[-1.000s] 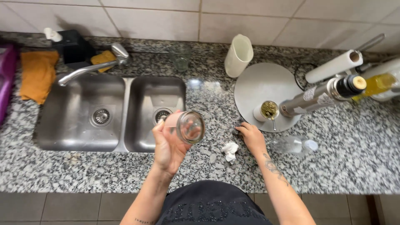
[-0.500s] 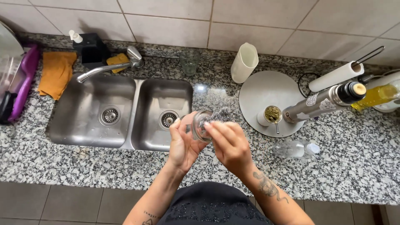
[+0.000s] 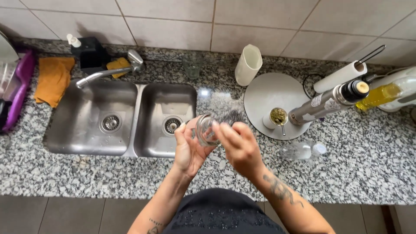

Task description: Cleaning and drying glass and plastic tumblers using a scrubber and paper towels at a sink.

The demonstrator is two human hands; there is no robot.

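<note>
A clear drinking glass [image 3: 205, 129] lies tilted on its side above the granite counter [image 3: 86, 173], its open mouth turned to the right. My left hand [image 3: 187, 149] grips it from below and from the left. Against the glass's mouth presses my right hand [image 3: 238, 145], its fingers partly inside or over the rim and blurred. Whether the right hand holds a cloth or paper is hidden. Both hands hover just right of the double steel sink [image 3: 121, 119].
A tap [image 3: 108, 71] reaches over the left basin. An orange cloth [image 3: 53, 80] lies far left. On the right stand a round grey tray [image 3: 277, 104] with a mate cup [image 3: 277, 117], a steel thermos [image 3: 329, 104], a white jug [image 3: 248, 65], a paper roll [image 3: 340, 76] and an oil bottle [image 3: 379, 95].
My right hand left the counter, where a small crumpled white scrap lay, and came up to the glass's mouth. The left hand kept hold of the glass and turned it.
</note>
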